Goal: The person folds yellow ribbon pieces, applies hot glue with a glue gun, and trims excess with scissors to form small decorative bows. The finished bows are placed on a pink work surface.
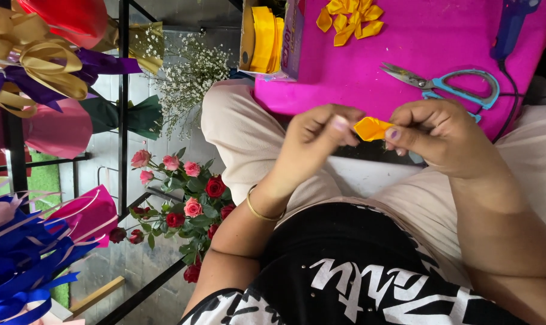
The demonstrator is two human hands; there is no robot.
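Note:
Both my hands meet over my lap and pinch a small folded piece of yellow ribbon. My left hand grips its left end between thumb and fingers; a gold bangle sits on that wrist. My right hand holds the right end with thumb and forefinger. Just beyond the hands lies a bright pink sheet on my knees. A finished yellow ribbon bow rests on it, and so do scissors with teal handles.
A roll of yellow ribbon in a box stands at the pink sheet's left edge. A blue glue gun with a black cord lies at the right. Roses, white filler flowers, wrapped bouquets and ribbon bows crowd a black rack on the left.

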